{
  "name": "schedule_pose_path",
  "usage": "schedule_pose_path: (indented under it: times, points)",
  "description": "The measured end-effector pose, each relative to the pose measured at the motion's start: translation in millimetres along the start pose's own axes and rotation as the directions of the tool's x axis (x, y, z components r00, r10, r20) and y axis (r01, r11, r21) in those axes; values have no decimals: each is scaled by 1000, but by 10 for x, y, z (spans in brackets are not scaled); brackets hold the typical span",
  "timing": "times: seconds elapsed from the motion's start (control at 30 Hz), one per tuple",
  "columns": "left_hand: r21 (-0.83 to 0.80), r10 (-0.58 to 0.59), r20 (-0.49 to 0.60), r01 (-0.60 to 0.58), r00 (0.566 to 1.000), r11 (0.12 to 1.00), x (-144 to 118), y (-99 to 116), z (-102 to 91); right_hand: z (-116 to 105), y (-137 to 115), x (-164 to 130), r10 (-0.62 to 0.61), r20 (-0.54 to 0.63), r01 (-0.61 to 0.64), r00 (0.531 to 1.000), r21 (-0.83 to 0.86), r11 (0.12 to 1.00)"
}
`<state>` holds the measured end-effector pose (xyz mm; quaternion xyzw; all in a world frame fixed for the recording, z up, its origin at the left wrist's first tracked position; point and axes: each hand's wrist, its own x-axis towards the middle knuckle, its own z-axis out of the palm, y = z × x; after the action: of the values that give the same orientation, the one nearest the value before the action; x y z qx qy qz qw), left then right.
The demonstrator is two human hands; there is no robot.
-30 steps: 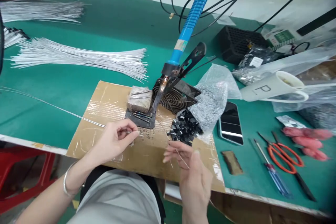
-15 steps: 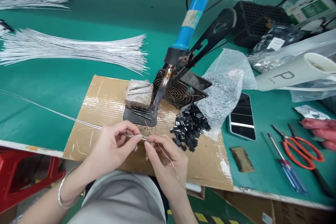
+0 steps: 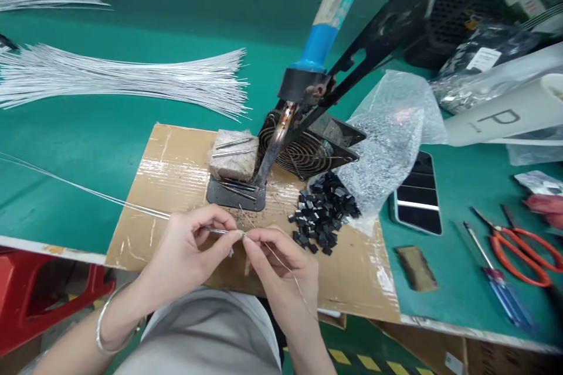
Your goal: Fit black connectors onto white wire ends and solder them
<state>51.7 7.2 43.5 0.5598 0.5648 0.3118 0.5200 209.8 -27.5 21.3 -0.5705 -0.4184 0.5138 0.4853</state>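
Observation:
My left hand [image 3: 191, 252] pinches the end of a long thin silver wire [image 3: 88, 192] that runs off to the left over the cardboard sheet [image 3: 176, 170]. My right hand [image 3: 281, 261] pinches a second thin wire [image 3: 285, 266], its fingertips touching those of the left hand so the two wire ends meet. Just behind the hands stands a blue-handled soldering iron [image 3: 325, 29] in a black stand [image 3: 237, 194], beside a tan sponge block [image 3: 233, 155]. A pile of small black parts [image 3: 323, 217] lies to the right of my right hand.
Bundles of silver wires [image 3: 123, 79] lie on the green table at left. A clear plastic bag [image 3: 387, 135], a phone [image 3: 417, 193], a brown block [image 3: 416, 268], a screwdriver [image 3: 499, 284] and orange scissors [image 3: 523, 246] lie at right. A red stool [image 3: 39, 296] stands below left.
My right hand has come up and left from the table's front edge to meet my left hand, bringing its wire end against the long wire. The view has shifted closer.

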Motion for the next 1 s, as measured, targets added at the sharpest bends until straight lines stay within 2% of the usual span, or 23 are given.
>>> schedule_pose_path:
  times: [0.1, 0.23, 0.33, 0.4, 0.47, 0.57, 0.63, 0.77, 1.0]
  points:
    - [-3, 13, -11, -13, 1000, 1000, 14, 43, 1, -67, 10, -2, -17, -40, 17, 999, 6, 1000]
    - [13, 17, -22, -17, 1000, 1000, 23, 53, -7, -305, 75, 38, -87, -211, 91, 974, 6, 996]
    - [0, 4, -23, -4, 1000, 1000, 25, 21, -9, -520, 112, 113, -243, -317, 151, 917, -287, 946]
    - [-4, -8, -30, 8, 1000, 1000, 31, -5, -6, -623, 127, 175, -379, -274, 192, 884, -527, 828]
    - [3, -19, -34, 19, 999, 1000, 36, -23, -4, -680, 147, 239, -476, -166, 247, 864, -685, 686]
    - [-3, -45, -14, 45, 999, 999, 32, -23, -7, -695, 190, 317, -546, -32, 301, 837, -807, 508]
    - [-9, -75, 10, 75, 997, 997, 27, -11, -15, -686, 217, 346, -564, 19, 313, 825, -847, 429]
    - [-10, -104, 23, 105, 994, 994, 47, 11, -27, -674, 241, 358, -566, 51, 319, 822, -866, 385]
    - [-48, -75, 14, 75, 997, 996, 100, 31, -27, -665, 257, 350, -555, 67, 308, 829, -884, 352]
